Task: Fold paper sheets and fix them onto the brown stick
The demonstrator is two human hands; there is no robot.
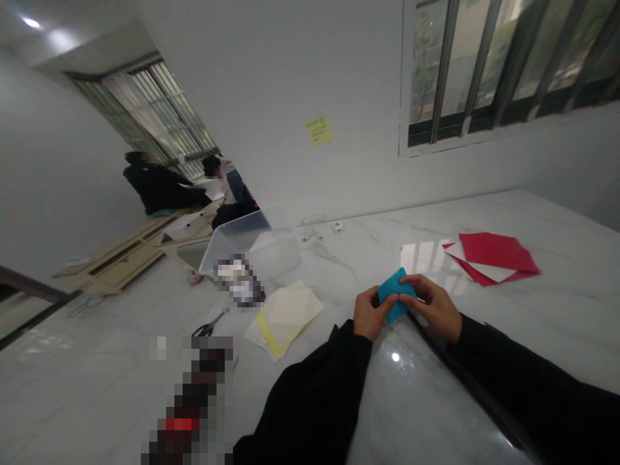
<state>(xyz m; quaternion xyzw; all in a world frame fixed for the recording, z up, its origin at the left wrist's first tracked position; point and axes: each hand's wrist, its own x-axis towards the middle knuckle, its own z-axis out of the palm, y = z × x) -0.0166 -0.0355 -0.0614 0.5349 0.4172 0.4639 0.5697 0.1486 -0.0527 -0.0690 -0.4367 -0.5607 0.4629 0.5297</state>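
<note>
A small piece of blue paper [393, 288], seemingly folded, is held up between both hands near the edge of the white marbled table [346, 290]. My left hand [369, 314] grips its left side, thumb in front and fingers mostly hidden behind. On the right side, my right hand [434, 305] pinches the paper between thumb and fingers. Both thumbs meet close together at its lower middle. To the right lie red and white paper sheets [498, 253]; to the left is a stack of cream and yellow sheets [289, 313].
Scissors [207, 328] lie left of the cream sheets. Behind them stand a clear plastic bin [247, 242] and a blurred-out object [239, 281]. A white plug adapter [338, 227] sits near the wall, below a yellow sticky note [319, 130]. Two people [162, 184] sit in the background.
</note>
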